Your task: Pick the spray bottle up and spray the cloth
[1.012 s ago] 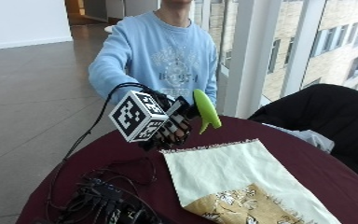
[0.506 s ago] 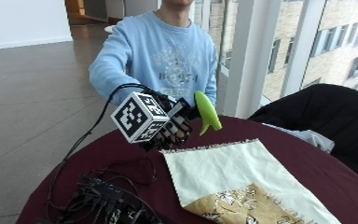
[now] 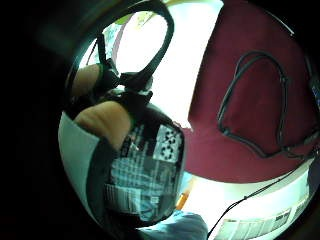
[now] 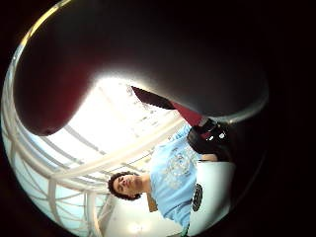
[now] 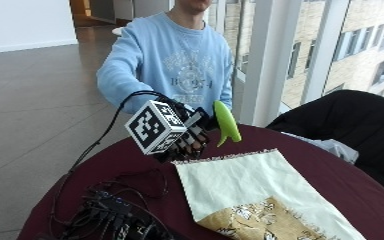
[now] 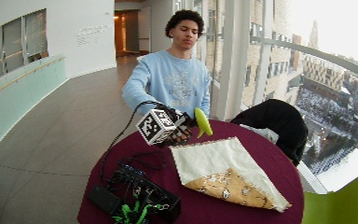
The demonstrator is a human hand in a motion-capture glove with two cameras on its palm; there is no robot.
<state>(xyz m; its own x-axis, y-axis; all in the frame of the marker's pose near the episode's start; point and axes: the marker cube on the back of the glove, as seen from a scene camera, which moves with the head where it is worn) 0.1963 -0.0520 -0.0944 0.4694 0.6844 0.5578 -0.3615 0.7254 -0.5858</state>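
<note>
At the left of the outside view, a tangle of black cables and a box of electronics (image 5: 112,212) lies on the round table with its dark red tablecloth (image 5: 352,185). Just right of this, the gloved right hand (image 5: 191,136) is raised above the near-left edge of the cloth (image 5: 245,180) with its fingers curled round the spray bottle (image 5: 226,123). The bottle's lime-green head projects up and to the right of the hand, its tip angled down toward the cloth; the body is hidden behind the glove in this view. The little-finger-side palm view shows that body close against the palm: dark, glossy plastic with a printed label (image 3: 145,170), a bare fingertip (image 3: 102,122) pressing on it, and the trigger loop beyond. Judged from this, the bottle is rigid, moderately light unless full (fill level cannot be seen), and smooth enough to slip in the glove. The recommended hold is round the neck just under the head, index finger on the trigger, remaining fingers wrapped round the body. Whether a finger already rests on the trigger cannot be determined. The cloth, further right, lies flat and spread: cream fabric with a fringed far edge and a tan patterned section (image 5: 272,220) toward the near side. It is soft and light and will take spray without restraint. A dark chair (image 5: 352,120) with a pale garment stands at the far right.
</note>
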